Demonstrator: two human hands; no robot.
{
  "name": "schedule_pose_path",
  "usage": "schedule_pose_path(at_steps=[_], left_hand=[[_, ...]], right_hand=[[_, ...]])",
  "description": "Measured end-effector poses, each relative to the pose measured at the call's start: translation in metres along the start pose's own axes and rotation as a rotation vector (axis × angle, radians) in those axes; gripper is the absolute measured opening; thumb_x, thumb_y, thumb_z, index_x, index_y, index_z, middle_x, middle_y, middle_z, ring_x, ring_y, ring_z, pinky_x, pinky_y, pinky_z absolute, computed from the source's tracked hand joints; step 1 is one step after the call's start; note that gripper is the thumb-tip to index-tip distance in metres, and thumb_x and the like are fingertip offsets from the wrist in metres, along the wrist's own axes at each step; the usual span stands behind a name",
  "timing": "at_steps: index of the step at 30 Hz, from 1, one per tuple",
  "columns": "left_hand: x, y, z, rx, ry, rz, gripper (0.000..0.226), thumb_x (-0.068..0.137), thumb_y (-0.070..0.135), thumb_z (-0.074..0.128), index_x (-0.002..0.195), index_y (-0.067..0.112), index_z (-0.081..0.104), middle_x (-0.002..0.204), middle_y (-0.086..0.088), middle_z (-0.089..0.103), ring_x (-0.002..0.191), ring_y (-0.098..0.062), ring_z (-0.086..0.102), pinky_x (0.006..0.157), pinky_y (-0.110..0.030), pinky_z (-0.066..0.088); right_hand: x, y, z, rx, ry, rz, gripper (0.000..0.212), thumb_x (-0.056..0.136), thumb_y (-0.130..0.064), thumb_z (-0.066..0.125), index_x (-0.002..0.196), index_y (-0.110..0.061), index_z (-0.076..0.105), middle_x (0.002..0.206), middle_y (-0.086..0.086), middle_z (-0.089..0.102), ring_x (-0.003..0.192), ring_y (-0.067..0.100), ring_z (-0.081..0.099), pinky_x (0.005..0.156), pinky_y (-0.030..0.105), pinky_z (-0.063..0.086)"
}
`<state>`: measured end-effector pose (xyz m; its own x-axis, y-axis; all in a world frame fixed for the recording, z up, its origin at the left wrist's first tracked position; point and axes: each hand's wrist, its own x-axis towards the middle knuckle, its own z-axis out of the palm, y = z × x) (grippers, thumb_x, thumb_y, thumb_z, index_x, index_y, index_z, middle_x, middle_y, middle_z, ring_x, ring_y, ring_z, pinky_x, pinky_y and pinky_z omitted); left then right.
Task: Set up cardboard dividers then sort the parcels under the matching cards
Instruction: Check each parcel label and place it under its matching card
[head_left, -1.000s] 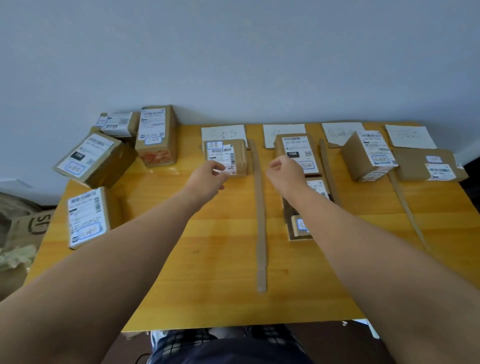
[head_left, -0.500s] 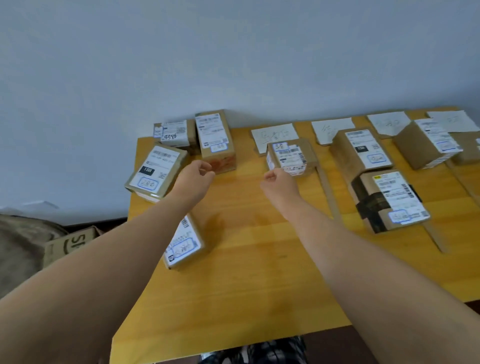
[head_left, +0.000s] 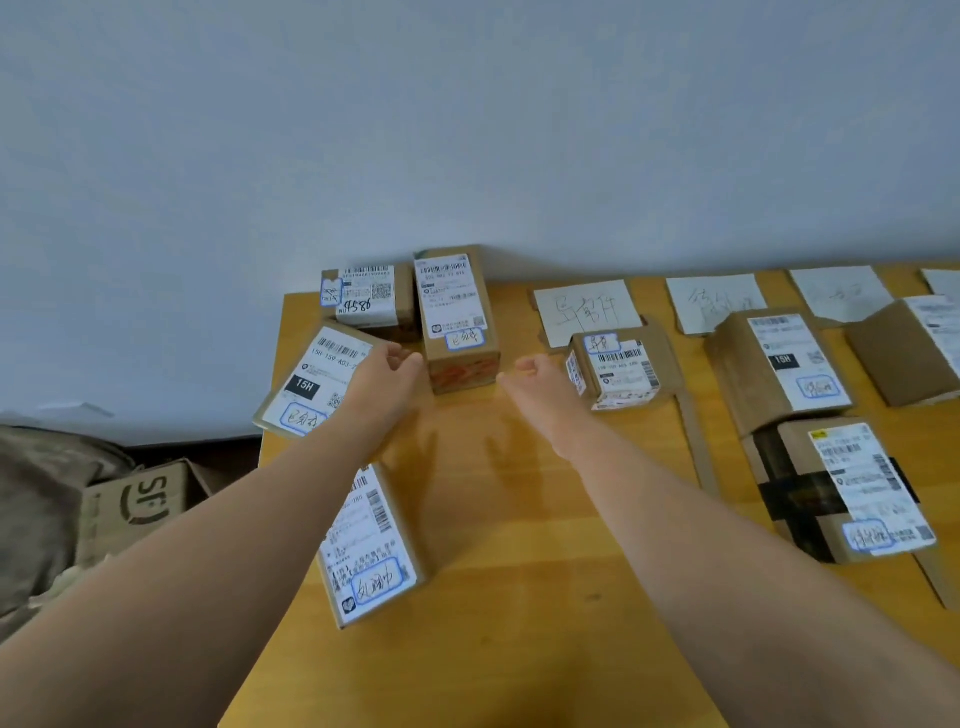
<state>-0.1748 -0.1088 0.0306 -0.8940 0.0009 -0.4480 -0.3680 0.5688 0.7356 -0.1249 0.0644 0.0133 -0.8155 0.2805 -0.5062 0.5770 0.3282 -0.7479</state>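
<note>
A tall brown parcel (head_left: 457, 322) with a white label stands near the table's far left, and my two hands flank its near end. My left hand (head_left: 387, 376) hovers just left of it with fingers apart, holding nothing. On the other side, my right hand (head_left: 540, 384) is loosely curled and holds nothing. Three more labelled parcels lie at the left: one at the back (head_left: 366, 296), one tilted over the table edge (head_left: 311, 384), one under my left forearm (head_left: 371, 545). A small parcel (head_left: 621, 371) sits below a white handwritten card (head_left: 584, 312).
A cardboard divider strip (head_left: 693, 441) runs toward me right of the small parcel. Beyond it lie more cards (head_left: 714, 301) and sorted parcels (head_left: 779, 369), (head_left: 852, 488). The wooden table (head_left: 493, 597) ends at left, with an SF carton (head_left: 137, 501) on the floor beside it. A wall backs the table.
The view has swung left. Both hands moved left from the sorted columns to either side of the tall parcel near the unsorted group, and both are empty throughout.
</note>
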Motion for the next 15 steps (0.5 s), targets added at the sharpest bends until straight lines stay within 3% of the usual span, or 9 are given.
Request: schedule_pose_path(at_steps=[2, 5, 8, 10, 13, 15], left_hand=[[0.011, 0.002, 0.000, -0.013, -0.022, -0.040, 0.052, 0.098, 0.036, 0.046, 0.144, 0.014, 0.039, 0.142, -0.006, 0.048, 0.130, -0.025, 0.043, 0.104, -0.037, 0.034], [0.025, 0.005, 0.005, -0.030, -0.082, -0.111, 0.056, 0.098, 0.040, 0.044, 0.146, 0.013, 0.038, 0.146, -0.008, 0.044, 0.135, -0.027, 0.039, 0.112, -0.040, 0.031], [0.040, 0.002, 0.012, -0.062, -0.140, -0.147, 0.057, 0.094, 0.049, 0.043, 0.140, 0.016, 0.047, 0.139, -0.009, 0.051, 0.127, -0.027, 0.047, 0.109, -0.045, 0.037], [0.049, 0.000, 0.018, -0.077, -0.148, -0.162, 0.066, 0.086, 0.058, 0.042, 0.140, 0.021, 0.046, 0.144, -0.008, 0.046, 0.129, -0.027, 0.045, 0.108, -0.044, 0.038], [0.046, 0.005, 0.026, -0.160, -0.171, -0.147, 0.052, 0.098, 0.043, 0.039, 0.142, 0.015, 0.041, 0.145, -0.006, 0.043, 0.130, -0.026, 0.046, 0.102, -0.032, 0.040], [0.048, 0.002, 0.033, -0.215, -0.170, -0.164, 0.048, 0.101, 0.039, 0.038, 0.145, 0.019, 0.037, 0.140, -0.003, 0.047, 0.124, -0.023, 0.051, 0.097, -0.032, 0.045]], right_hand=[[0.012, -0.006, 0.000, 0.034, -0.033, 0.008, 0.050, 0.094, -0.036, 0.054, 0.139, -0.019, 0.040, 0.134, 0.002, 0.050, 0.114, 0.018, 0.049, 0.091, 0.032, 0.039], [0.030, -0.013, 0.000, 0.074, -0.085, 0.031, 0.059, 0.096, -0.037, 0.051, 0.148, -0.017, 0.030, 0.151, 0.004, 0.037, 0.135, 0.022, 0.038, 0.104, 0.037, 0.034], [0.049, -0.018, 0.002, 0.105, -0.128, 0.059, 0.068, 0.096, -0.042, 0.049, 0.152, -0.015, 0.022, 0.157, 0.003, 0.029, 0.141, 0.024, 0.032, 0.110, 0.040, 0.030], [0.060, -0.019, 0.006, 0.141, -0.142, 0.090, 0.073, 0.095, -0.048, 0.047, 0.153, -0.016, 0.018, 0.159, 0.003, 0.026, 0.142, 0.025, 0.031, 0.113, 0.044, 0.030], [0.071, -0.015, 0.011, 0.211, -0.194, 0.117, 0.067, 0.098, -0.050, 0.040, 0.154, -0.018, 0.019, 0.158, 0.000, 0.028, 0.142, 0.023, 0.030, 0.114, 0.041, 0.029], [0.074, -0.011, 0.015, 0.258, -0.215, 0.100, 0.059, 0.100, -0.049, 0.037, 0.151, -0.023, 0.025, 0.153, -0.002, 0.036, 0.138, 0.020, 0.035, 0.108, 0.037, 0.030]])
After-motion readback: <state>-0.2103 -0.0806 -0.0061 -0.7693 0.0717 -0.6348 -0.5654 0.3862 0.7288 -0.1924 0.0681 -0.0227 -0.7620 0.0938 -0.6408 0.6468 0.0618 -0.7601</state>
